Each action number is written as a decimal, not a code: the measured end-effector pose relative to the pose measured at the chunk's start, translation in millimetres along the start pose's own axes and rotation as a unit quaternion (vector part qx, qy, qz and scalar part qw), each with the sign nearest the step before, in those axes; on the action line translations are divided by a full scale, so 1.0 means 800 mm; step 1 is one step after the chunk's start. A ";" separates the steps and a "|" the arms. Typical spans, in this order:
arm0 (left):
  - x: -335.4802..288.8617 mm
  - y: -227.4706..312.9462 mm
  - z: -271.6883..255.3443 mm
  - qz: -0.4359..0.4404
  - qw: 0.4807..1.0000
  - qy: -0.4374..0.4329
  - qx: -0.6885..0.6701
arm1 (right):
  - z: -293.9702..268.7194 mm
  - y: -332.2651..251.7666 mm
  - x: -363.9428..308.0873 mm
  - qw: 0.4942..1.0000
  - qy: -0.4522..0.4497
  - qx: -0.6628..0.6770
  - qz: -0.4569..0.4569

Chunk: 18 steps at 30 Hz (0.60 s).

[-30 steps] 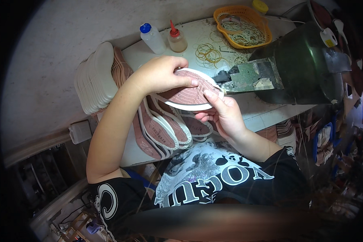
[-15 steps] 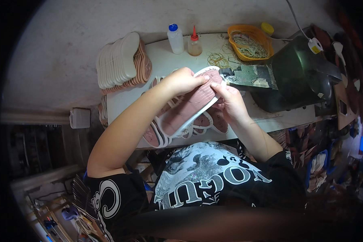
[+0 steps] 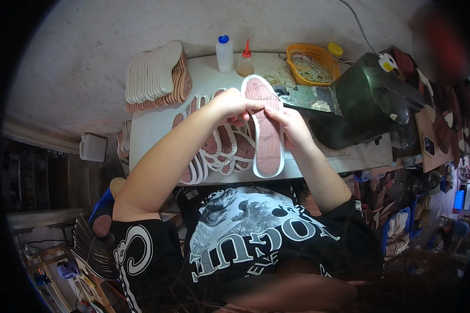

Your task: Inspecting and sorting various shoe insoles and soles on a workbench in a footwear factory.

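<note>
Once turned sideways, insole (image 3: 266,130) now lengthwise.

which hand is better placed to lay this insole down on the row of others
Left, likely. The left hand grips the insole on the side next to the fanned row of insoles on the table; the right hand holds the far edge, by the green machine.

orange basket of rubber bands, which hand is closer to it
Right. The right hand grips the insole just below-left of the orange basket; the left hand sits farther left, across the insole.
</note>
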State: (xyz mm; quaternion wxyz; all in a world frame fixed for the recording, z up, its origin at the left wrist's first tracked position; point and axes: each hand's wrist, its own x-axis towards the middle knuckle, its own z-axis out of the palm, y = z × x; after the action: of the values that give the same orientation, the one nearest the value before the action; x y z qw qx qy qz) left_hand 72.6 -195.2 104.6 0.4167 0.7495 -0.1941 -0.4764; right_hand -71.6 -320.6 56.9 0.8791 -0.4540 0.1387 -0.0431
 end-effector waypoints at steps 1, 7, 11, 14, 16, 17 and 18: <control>0.004 -0.001 0.005 0.003 0.999 0.041 -0.036 | 0.002 -0.001 0.004 1.000 0.003 0.012 0.007; 0.018 -0.022 0.007 0.053 0.993 0.108 -0.015 | -0.010 0.010 -0.037 0.991 -0.033 -0.121 0.056; 0.035 -0.024 -0.003 0.069 0.991 0.116 0.008 | -0.008 0.023 -0.086 0.965 -0.082 -0.160 0.190; 0.050 -0.025 -0.010 0.069 0.990 0.119 0.011 | 0.006 0.037 -0.090 0.993 -0.001 -0.042 0.109; 0.060 -0.021 -0.016 0.075 0.990 0.118 0.016 | 0.019 0.038 -0.080 0.998 0.025 0.009 0.060; 0.064 -0.018 -0.018 0.065 0.992 0.104 -0.016 | 0.026 0.038 -0.076 0.998 0.034 0.027 0.055; 0.067 -0.013 -0.022 0.056 0.993 0.091 -0.049 | 0.030 0.039 -0.069 0.997 0.035 0.026 0.058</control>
State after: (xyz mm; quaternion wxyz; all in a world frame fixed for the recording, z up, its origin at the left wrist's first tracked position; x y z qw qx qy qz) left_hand 112.2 -218.6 70.2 0.4946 0.7564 -0.1732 -0.3914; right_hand -119.1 -272.2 56.1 0.8861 -0.4206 0.1943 -0.0119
